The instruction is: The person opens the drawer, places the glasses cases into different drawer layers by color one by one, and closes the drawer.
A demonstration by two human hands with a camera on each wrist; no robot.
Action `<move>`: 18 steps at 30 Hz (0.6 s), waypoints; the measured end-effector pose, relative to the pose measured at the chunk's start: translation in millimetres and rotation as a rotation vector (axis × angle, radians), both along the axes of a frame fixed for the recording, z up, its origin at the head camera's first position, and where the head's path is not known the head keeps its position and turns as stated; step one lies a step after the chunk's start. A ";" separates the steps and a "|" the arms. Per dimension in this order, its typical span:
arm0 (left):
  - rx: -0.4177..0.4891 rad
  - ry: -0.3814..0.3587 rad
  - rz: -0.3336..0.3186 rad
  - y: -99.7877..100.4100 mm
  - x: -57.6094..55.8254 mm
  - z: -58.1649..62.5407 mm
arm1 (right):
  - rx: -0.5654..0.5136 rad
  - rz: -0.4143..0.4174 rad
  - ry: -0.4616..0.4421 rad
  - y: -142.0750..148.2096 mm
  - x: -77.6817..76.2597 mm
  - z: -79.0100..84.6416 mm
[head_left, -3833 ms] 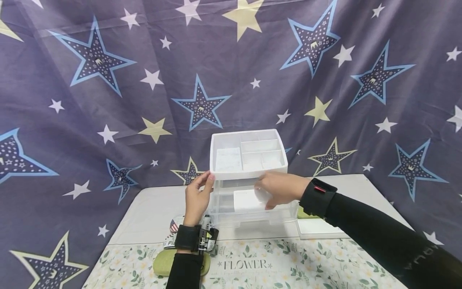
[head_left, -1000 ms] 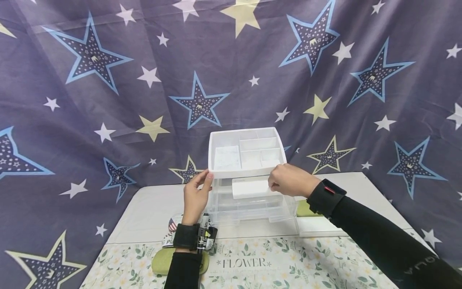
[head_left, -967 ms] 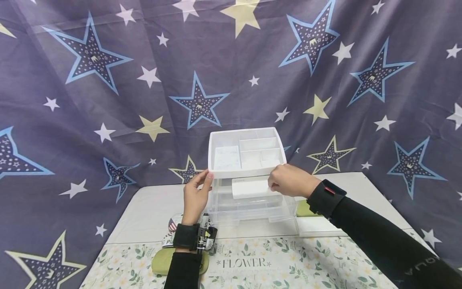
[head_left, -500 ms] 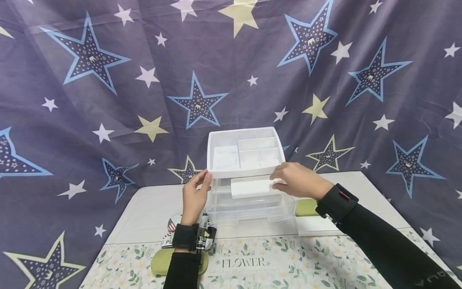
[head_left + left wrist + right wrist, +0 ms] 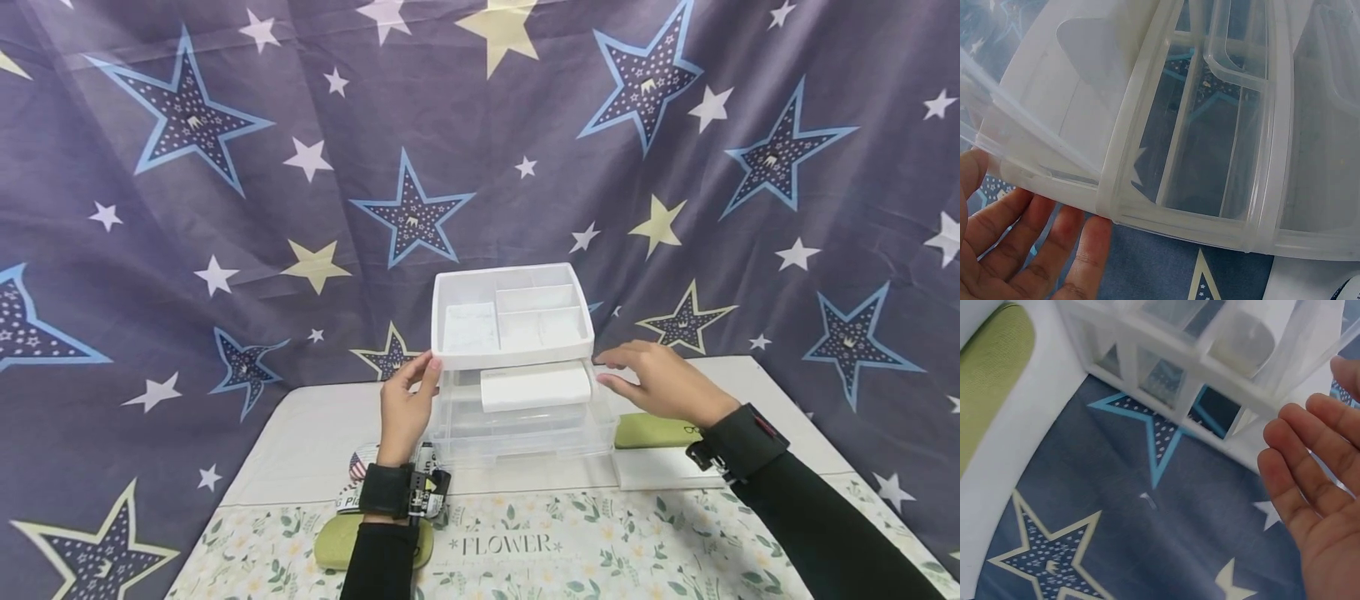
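Observation:
A storage drawer unit (image 5: 512, 361) with a white compartment tray on top and clear drawers below stands on the table. A white box (image 5: 536, 387) lies in its upper level, under the tray. My left hand (image 5: 405, 408) grips the unit's upper left front corner, thumb at the front and fingers along the side. In the left wrist view, those fingers (image 5: 1060, 244) reach the frame's edge. Just off the unit's right side, my right hand (image 5: 667, 379) holds nothing, its fingers loosely extended. The right wrist view shows the box's rounded end (image 5: 1250, 344) through the clear side.
A green glasses case (image 5: 651, 431) and a flat white item (image 5: 660, 469) lie right of the unit. Another green case (image 5: 337, 542) and a printed pouch (image 5: 363, 467) lie front left, partly behind my left forearm. A star-patterned curtain (image 5: 480, 167) hangs behind the table.
The white box has gone from the lower level up into the upper one. My right hand has let go of it and moved right. My left hand stays at the corner.

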State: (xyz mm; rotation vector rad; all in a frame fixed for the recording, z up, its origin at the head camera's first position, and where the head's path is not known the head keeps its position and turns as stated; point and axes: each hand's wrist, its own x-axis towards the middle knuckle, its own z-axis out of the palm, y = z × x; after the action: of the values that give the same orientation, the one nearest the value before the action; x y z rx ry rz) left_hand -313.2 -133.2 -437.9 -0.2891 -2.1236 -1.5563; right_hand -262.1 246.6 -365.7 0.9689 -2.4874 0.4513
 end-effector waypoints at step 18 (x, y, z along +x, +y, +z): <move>0.007 0.000 0.005 0.6 0.1 0.3 | 0.097 -0.074 -0.246 36.2 -5.4 -54.1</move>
State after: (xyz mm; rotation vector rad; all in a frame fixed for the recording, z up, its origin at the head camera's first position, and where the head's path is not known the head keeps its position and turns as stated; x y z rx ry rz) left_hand -313.1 -132.6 -437.6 -0.2807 -2.1173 -1.5606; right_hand -267.5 282.9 -419.8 0.9010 -2.7789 0.4544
